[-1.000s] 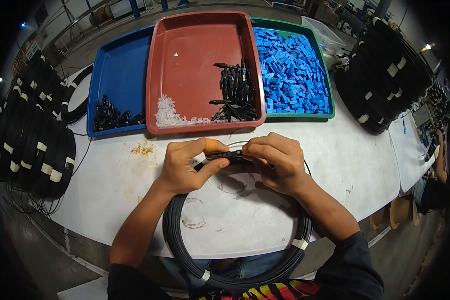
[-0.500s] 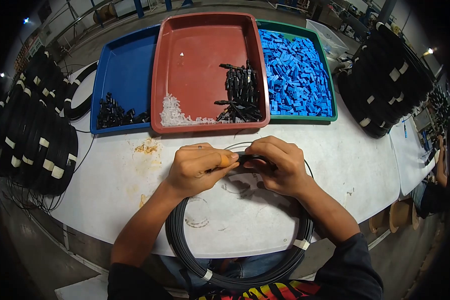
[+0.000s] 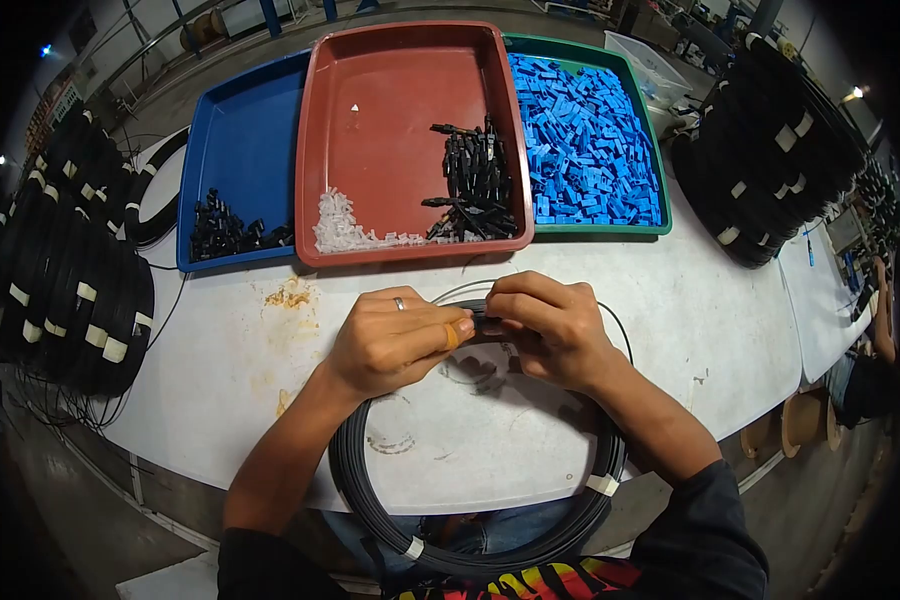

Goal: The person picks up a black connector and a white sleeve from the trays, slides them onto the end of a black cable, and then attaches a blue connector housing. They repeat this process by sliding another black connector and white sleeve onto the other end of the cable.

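The left hand (image 3: 395, 340) has turned, so its fingers now hide the small black part. It and the right hand (image 3: 550, 325) pinch the black coil (image 3: 350, 460) at its far side, over the bench (image 3: 710, 330).

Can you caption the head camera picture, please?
Left hand and right hand hold a coil; beyond: blue tray, red tray, green tray.

White table (image 3: 710, 330) | grey floor (image 3: 770, 525) | blue posts (image 3: 270, 18) behind | small bright lamps (image 3: 855, 94)
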A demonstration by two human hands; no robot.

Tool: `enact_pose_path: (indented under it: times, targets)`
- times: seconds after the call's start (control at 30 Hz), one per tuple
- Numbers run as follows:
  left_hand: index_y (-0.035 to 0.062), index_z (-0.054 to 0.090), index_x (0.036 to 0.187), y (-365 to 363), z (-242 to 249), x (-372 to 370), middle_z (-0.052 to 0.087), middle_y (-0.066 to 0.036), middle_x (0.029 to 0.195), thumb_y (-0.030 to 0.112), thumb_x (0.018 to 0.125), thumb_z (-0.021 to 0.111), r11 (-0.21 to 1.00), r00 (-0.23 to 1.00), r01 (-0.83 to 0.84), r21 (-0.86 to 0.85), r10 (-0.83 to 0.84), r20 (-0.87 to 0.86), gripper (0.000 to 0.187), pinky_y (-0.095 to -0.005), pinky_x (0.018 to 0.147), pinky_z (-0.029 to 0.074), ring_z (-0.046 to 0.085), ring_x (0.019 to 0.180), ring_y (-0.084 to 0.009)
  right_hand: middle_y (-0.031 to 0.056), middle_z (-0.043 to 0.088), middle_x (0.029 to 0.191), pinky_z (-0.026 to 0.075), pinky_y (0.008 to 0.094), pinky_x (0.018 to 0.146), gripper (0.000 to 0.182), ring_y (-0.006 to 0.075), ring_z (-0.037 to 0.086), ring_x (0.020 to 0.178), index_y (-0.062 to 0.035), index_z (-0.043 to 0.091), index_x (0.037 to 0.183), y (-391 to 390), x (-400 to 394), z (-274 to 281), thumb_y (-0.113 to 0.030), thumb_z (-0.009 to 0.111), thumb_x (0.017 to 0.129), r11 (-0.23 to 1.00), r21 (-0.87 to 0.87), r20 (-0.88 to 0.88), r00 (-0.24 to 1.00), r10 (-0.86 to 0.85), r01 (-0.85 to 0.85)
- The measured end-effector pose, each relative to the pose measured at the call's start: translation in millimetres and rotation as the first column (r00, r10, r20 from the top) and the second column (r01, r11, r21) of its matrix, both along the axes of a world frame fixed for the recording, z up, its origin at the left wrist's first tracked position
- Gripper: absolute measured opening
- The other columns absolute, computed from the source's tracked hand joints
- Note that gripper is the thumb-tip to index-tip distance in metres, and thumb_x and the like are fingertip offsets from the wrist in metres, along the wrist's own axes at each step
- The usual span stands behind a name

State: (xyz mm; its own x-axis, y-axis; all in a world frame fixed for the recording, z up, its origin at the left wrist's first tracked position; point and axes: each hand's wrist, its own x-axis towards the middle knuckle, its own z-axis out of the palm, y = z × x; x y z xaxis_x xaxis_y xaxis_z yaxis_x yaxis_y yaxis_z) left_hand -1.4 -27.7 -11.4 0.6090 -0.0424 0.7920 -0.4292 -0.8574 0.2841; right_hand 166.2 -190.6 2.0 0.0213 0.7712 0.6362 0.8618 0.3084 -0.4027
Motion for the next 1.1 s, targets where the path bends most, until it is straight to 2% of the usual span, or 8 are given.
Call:
enact_pose_path:
  times: [0.27,0.33,0.43,0.53,0.67,0.77,0.93,1.1]
  targets:
    - [0.0045,0.075,0.082,1.1,-0.9,0.4,0.078,-0.007,0.086,0.005,0.077,0.083,1.000,1.000,-0.011,-0.004,0.011,0.007,0.009,-0.0274,0.060,0.054,0.071,0.065,-0.0173,0.0107,0.071,0.097,0.058,0.0340,0.063,0.025,0.0268,0.074,0.079,-0.0023,0.073,0.095,1.5,-2.5,5.1,0.002,0.082,0.072,1.000,0.002,-0.097,0.995,-0.010,0.010]
    - [0.0052,0.076,0.084,1.7,-1.1,0.8,0.078,-0.007,0.086,0.005,0.077,0.083,1.000,1.000,0.004,0.025,-0.005,0.004,0.010,-0.0275,0.060,0.054,0.071,0.065,-0.0174,0.0065,0.070,0.098,0.057,0.0350,0.059,0.028,0.0254,0.072,0.075,-0.0067,0.074,0.098,0.5,3.8,-5.3,-0.008,0.084,0.073,1.000,0.006,-0.020,1.000,0.008,-0.008]
    - [0.0060,0.077,0.085,2.2,-0.2,0.1,0.079,-0.007,0.087,0.006,0.077,0.083,0.999,1.000,-0.001,0.050,0.001,0.002,0.010,-0.0276,0.059,0.053,0.071,0.065,-0.0173,0.0064,0.069,0.100,0.057,0.0350,0.060,0.028,0.0249,0.072,0.077,-0.0070,0.073,0.098,-1.2,1.4,-6.1,-0.005,0.083,0.072,0.998,-0.057,-0.060,0.998,0.016,-0.019]
    - [0.0070,0.078,0.086,2.8,-2.6,-0.2,0.079,-0.006,0.089,0.007,0.077,0.082,0.999,1.000,-0.017,0.029,0.017,-0.014,0.010,-0.0272,0.058,0.053,0.071,0.065,-0.0168,0.0065,0.069,0.100,0.057,0.0348,0.059,0.028,0.0248,0.072,0.075,-0.0067,0.074,0.098,2.6,2.8,-2.4,-0.003,0.081,0.072,0.999,-0.009,-0.080,0.996,0.039,-0.040]
    - [0.0073,0.078,0.086,3.0,-0.6,-2.5,0.079,-0.006,0.089,0.006,0.076,0.082,1.000,0.999,-0.014,0.004,0.014,-0.038,0.011,-0.0268,0.058,0.052,0.071,0.066,-0.0161,0.0092,0.070,0.096,0.056,0.0333,0.059,0.027,0.0248,0.072,0.073,-0.0035,0.073,0.094,-1.1,0.4,1.2,-0.002,0.085,0.070,0.999,-0.033,-0.030,1.000,0.003,-0.004]
    - [0.0076,0.078,0.085,3.4,0.8,-2.4,0.079,-0.005,0.088,0.007,0.073,0.084,0.996,0.999,-0.013,0.092,0.017,-0.044,0.013,-0.0270,0.059,0.051,0.072,0.066,-0.0151,0.0095,0.070,0.098,0.057,0.0332,0.059,0.027,0.0239,0.072,0.072,-0.0034,0.073,0.094,-3.1,-0.3,0.7,-0.001,0.084,0.070,0.999,-0.054,0.005,1.000,-0.002,0.002]
    - [0.0081,0.077,0.083,3.5,-2.0,-1.4,0.080,-0.005,0.087,0.007,0.078,0.082,0.999,0.998,-0.037,0.018,0.038,-0.046,0.008,-0.0267,0.058,0.052,0.071,0.064,-0.0144,0.0092,0.070,0.098,0.057,0.0324,0.058,0.025,0.0230,0.073,0.072,-0.0035,0.073,0.093,1.8,-4.2,5.2,0.002,0.082,0.070,0.999,0.025,-0.047,0.998,-0.033,0.034]
    - [0.0069,0.077,0.083,2.3,1.3,-3.5,0.079,-0.006,0.086,0.005,0.079,0.082,0.998,0.998,-0.018,0.064,0.021,-0.055,0.006,-0.0277,0.058,0.053,0.071,0.063,-0.0153,0.0065,0.071,0.098,0.055,0.0328,0.055,0.029,0.0228,0.072,0.073,-0.0058,0.074,0.097,-1.3,0.9,-3.0,-0.002,0.080,0.068,1.000,0.014,0.006,1.000,0.019,-0.019]
